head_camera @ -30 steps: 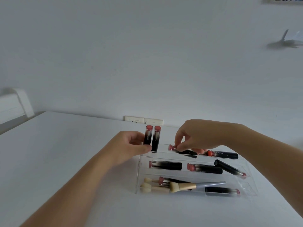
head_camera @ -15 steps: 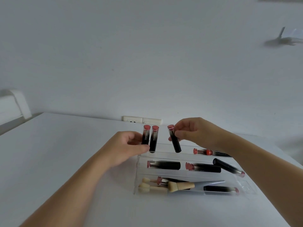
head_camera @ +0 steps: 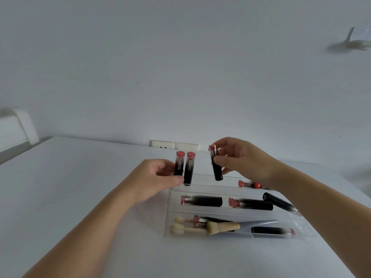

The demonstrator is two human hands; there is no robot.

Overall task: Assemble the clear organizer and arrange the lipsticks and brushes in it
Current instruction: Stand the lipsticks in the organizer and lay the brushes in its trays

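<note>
My left hand point(head_camera: 154, 180) holds two smooth round lipsticks point(head_camera: 184, 167) upright mid-frame, my right hand point(head_camera: 239, 157) pinches another black tube point(head_camera: 216, 163), clear plastic organizer point(head_camera: 167, 215) below.

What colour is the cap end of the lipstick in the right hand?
Pinkish red, above a black barrel, on the lipstick; head view.

Dim, flat light; wide-angle edge distortion.
</note>
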